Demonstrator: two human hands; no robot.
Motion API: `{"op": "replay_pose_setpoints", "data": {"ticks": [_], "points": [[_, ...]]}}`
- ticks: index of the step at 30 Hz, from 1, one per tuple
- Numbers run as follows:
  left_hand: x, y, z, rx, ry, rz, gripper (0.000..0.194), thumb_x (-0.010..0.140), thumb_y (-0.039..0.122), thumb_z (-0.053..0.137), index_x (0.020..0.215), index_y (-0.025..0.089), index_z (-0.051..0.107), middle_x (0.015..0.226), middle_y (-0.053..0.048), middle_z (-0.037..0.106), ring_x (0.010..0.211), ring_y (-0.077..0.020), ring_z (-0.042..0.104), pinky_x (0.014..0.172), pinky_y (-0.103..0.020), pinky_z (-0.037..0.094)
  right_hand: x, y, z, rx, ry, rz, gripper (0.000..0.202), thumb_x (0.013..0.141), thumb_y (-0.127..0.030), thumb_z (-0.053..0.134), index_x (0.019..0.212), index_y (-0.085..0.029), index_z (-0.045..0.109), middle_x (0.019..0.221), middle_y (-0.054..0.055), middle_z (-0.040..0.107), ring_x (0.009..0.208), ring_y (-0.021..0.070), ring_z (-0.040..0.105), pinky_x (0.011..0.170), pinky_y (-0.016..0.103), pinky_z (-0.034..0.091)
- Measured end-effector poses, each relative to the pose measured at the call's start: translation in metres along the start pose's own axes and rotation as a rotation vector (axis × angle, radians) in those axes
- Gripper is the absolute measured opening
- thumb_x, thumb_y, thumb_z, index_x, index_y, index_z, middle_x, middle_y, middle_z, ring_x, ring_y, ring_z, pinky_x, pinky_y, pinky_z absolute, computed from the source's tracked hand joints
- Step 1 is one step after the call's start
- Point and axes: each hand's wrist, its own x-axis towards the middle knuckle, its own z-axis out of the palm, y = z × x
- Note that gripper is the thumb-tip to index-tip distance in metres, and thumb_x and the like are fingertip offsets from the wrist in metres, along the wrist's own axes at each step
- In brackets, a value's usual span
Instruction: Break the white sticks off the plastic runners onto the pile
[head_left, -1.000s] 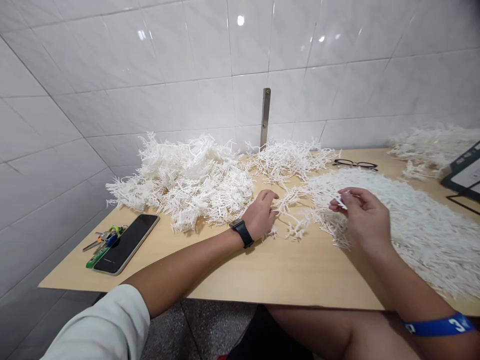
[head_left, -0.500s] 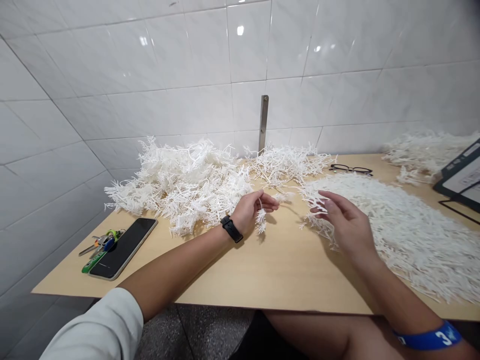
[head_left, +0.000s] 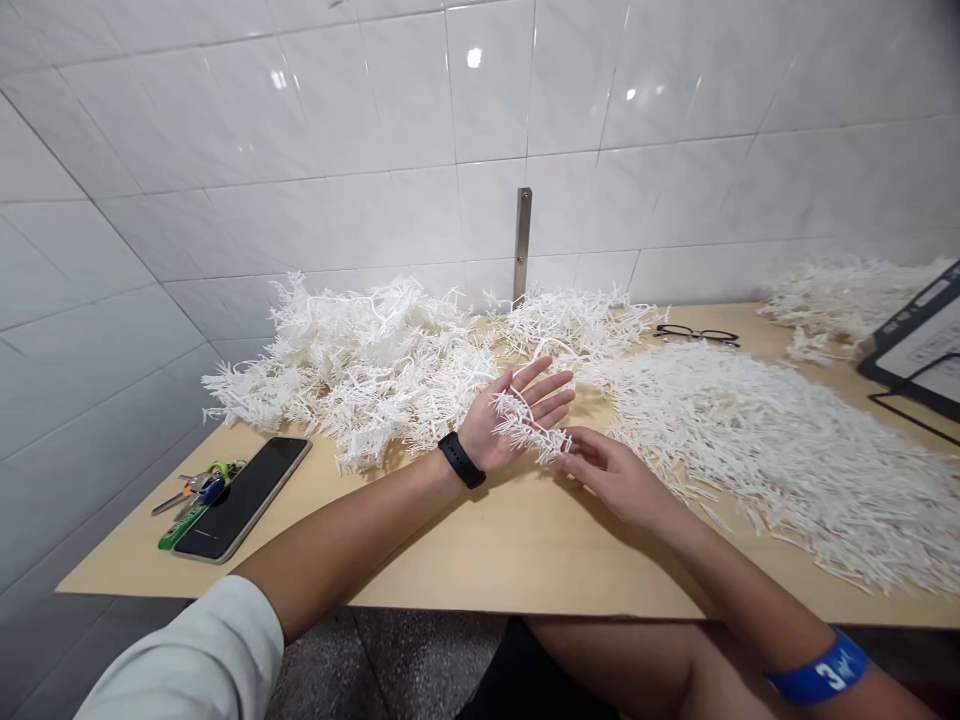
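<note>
Plastic-looking white sprig [head_left: 523, 424] lies across the left hand [head_left: 484, 430], palm up and fingers spread, while the right hand [head_left: 619, 482] lightly pinches its end, nearly closed; a level palm and gentle grip should spare its thin, feathery tines. Around them, a frizzy tangled heap [head_left: 382, 350] and a flatter mound of short strands [head_left: 757, 430] cover smooth, wood-toned tabletop [head_left: 480, 560].

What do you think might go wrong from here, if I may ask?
The white sprig lies across the open left hand, so it might slip off. Loose pieces could get pushed onto the eyeglasses, just behind the flat white heap. The keys, right beside the phone, might scratch it if nudged.
</note>
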Motion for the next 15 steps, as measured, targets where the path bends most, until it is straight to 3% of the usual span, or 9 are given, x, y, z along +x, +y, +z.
{"op": "replay_pose_setpoints", "data": {"ticks": [2, 5, 11, 15], "points": [[0.000, 0.000, -0.002, -0.001, 0.008, -0.030, 0.046, 0.097, 0.046, 0.033, 0.125, 0.019, 0.057, 0.126, -0.010, 0.063, 0.111, -0.0213, 0.064, 0.098, -0.038, 0.048, 0.001, -0.001, 0.002, 0.048, -0.069, 0.025, 0.034, 0.083, -0.051, 0.062, 0.087, -0.017, 0.061, 0.078, 0.005, 0.065, 0.074, 0.0176, 0.061, 0.068, 0.031, 0.049], [0.000, 0.000, -0.005, 0.001, 0.025, -0.057, 0.040, 0.093, 0.044, 0.043, 0.111, 0.016, 0.065, 0.109, -0.011, 0.069, 0.097, -0.0197, 0.066, 0.093, -0.036, 0.050, 0.001, -0.001, 0.000, 0.075, -0.070, 0.033, 0.038, 0.081, -0.054, 0.061, 0.071, -0.018, 0.056, 0.068, 0.003, 0.063, 0.065, 0.0154, 0.058, 0.065, 0.030, 0.046], [0.004, -0.008, -0.010, 0.189, 0.047, 0.008, 0.025, 0.072, 0.027, 0.074, 0.091, 0.013, 0.066, 0.084, -0.004, 0.064, 0.075, -0.0113, 0.060, 0.075, -0.026, 0.047, 0.000, 0.004, -0.011, 0.033, 0.049, -0.018, 0.028, 0.086, -0.044, 0.057, 0.074, -0.019, 0.057, 0.067, 0.001, 0.060, 0.063, 0.0149, 0.056, 0.064, 0.029, 0.044], [0.005, -0.014, -0.015, 0.523, -0.068, 0.014, 0.027, 0.070, 0.028, 0.076, 0.086, 0.012, 0.062, 0.077, -0.001, 0.059, 0.069, -0.0083, 0.054, 0.069, -0.024, 0.042, -0.002, 0.005, -0.013, -0.036, 0.093, -0.026, 0.021, 0.087, -0.036, 0.054, 0.075, -0.019, 0.056, 0.068, 0.000, 0.058, 0.065, 0.0149, 0.055, 0.065, 0.028, 0.043]]}}
